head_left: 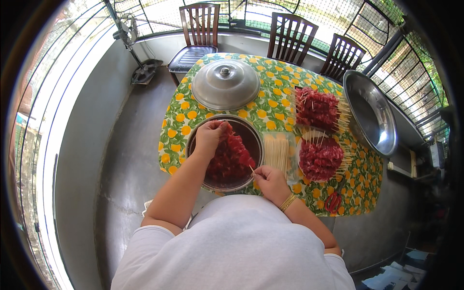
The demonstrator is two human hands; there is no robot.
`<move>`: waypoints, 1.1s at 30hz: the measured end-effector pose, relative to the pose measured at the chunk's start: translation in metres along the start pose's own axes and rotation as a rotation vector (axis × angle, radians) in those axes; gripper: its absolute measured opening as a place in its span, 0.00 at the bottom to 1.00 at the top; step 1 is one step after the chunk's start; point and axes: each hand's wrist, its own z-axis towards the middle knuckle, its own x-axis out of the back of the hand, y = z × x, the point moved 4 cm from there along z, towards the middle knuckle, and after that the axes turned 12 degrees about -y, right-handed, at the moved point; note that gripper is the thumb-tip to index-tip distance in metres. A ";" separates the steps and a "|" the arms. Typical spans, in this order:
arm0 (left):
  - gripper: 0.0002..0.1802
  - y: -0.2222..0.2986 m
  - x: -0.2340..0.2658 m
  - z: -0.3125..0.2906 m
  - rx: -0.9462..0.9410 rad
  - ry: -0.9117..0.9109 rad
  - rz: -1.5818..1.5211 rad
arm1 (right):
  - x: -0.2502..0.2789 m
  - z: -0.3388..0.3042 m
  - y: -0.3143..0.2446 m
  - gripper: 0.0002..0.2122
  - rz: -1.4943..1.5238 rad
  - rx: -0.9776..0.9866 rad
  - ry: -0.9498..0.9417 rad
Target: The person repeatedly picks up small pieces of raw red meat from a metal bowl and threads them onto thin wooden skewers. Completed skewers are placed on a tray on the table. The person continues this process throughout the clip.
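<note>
Over a round metal pot point(261, 145) of raw red meat point(220, 166), my left hand point(211, 137) pinches the upper end of a strip of meat pieces point(239, 149). My right hand point(271, 183) grips the blunt end of a thin wooden skewer point(252, 168) at the pot's right rim. The meat sits along this skewer between my two hands, slanting up to the left. Beside the pot, just beyond my right hand, a clear plastic box point(292, 158) holds many bare skewers point(276, 151). My left fingertips are partly hidden by the meat.
Two stacks of meat skewers, a far one point(316, 110) and a near one point(321, 159), lie to the right. A domed metal lid point(225, 87) rests behind the pot. A large metal basin point(369, 113) stands tilted at the right edge. Red-handled scissors point(333, 202) lie near the front right.
</note>
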 end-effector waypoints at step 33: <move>0.06 -0.013 0.008 -0.003 0.130 0.041 -0.244 | -0.006 -0.001 -0.009 0.04 -0.312 0.266 0.095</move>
